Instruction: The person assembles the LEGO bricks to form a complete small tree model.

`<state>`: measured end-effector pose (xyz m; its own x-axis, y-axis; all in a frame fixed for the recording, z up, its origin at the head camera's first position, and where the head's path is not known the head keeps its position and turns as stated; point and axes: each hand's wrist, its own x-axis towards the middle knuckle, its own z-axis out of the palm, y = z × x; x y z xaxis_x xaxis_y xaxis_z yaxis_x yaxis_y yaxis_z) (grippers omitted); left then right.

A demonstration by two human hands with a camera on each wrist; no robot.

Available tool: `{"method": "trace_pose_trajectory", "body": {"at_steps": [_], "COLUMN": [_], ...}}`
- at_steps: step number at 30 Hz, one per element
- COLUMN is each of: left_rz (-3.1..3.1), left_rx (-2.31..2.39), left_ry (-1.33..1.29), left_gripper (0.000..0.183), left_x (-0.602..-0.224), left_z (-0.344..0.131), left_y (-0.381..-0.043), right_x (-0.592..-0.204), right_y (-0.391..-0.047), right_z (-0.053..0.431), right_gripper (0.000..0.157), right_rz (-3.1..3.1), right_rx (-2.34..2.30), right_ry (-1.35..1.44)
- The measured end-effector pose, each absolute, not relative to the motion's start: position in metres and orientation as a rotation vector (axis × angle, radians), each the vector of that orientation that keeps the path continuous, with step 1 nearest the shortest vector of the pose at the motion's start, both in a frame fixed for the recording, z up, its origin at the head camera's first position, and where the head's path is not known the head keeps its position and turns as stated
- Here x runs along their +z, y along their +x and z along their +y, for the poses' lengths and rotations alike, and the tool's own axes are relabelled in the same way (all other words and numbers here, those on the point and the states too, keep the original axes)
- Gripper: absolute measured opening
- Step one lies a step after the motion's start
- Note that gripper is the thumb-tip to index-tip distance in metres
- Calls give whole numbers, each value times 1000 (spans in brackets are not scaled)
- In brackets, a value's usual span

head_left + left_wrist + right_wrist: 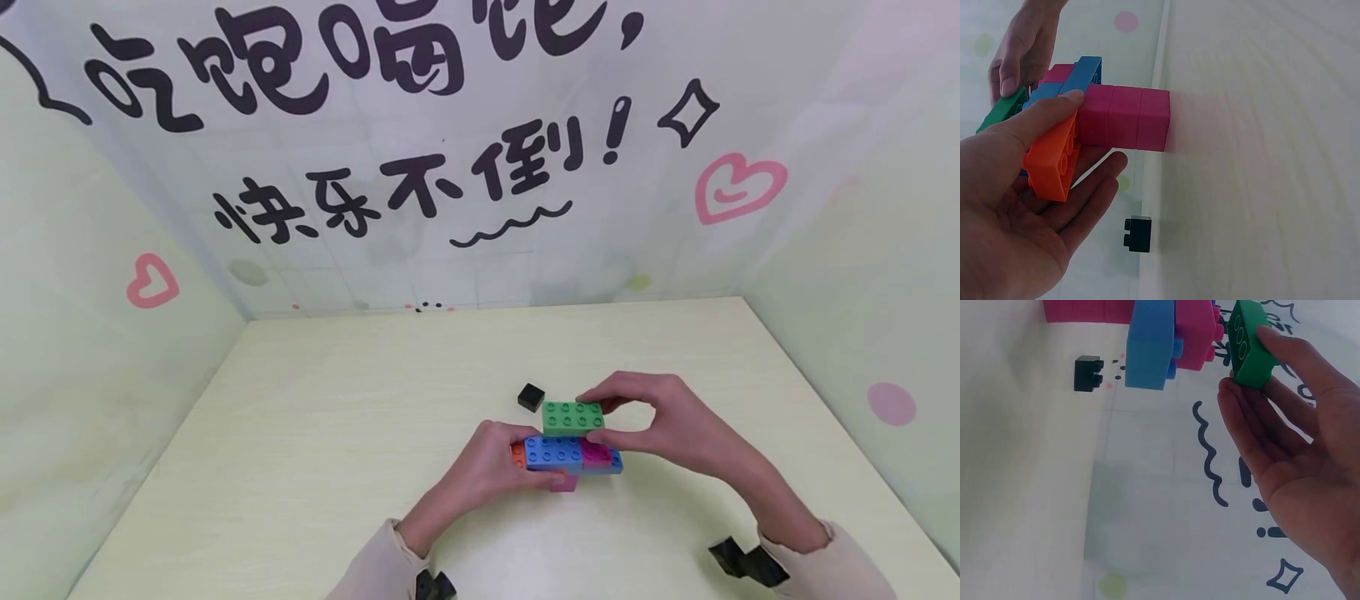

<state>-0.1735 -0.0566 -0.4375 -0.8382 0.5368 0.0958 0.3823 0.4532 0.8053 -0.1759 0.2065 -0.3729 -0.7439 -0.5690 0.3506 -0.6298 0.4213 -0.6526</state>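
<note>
My left hand point(487, 471) grips a built-up stack of toy building bricks from its left side. On top of that stack show a blue brick point(553, 452) and a magenta brick point(596, 452), studs up. An orange brick point(1050, 162) sticks out under my left thumb, and a column of pink bricks point(1125, 119) reaches down towards the table. Between thumb and fingers, my right hand point(675, 425) pinches a green eight-stud brick point(572, 418). In the right wrist view its hollow underside faces the stack's studs, with a narrow gap by the magenta brick.
A small black brick point(531, 397) lies on the pale wooden table point(337, 417), just behind the stack. Printed wall panels point(480, 275) enclose the table at the back and both sides. Black straps or mounts point(750, 562) sit at the wrists by the sleeves.
</note>
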Motion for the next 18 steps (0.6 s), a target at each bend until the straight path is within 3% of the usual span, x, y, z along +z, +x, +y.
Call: {"method": "trace_pose_trajectory", "body": {"at_steps": [18], "left_rz": [2548], "left_rx": [1323], "left_ry": [845], "left_gripper": [34], "left_x": [-440], "left_z": [-57], "left_y": [-175], "right_x": [-388], "right_y": [-163], "right_z": [200], "right_gripper": [37], "right_rz": [-2610], "right_rx": [1318], "right_ry": [1109]}}
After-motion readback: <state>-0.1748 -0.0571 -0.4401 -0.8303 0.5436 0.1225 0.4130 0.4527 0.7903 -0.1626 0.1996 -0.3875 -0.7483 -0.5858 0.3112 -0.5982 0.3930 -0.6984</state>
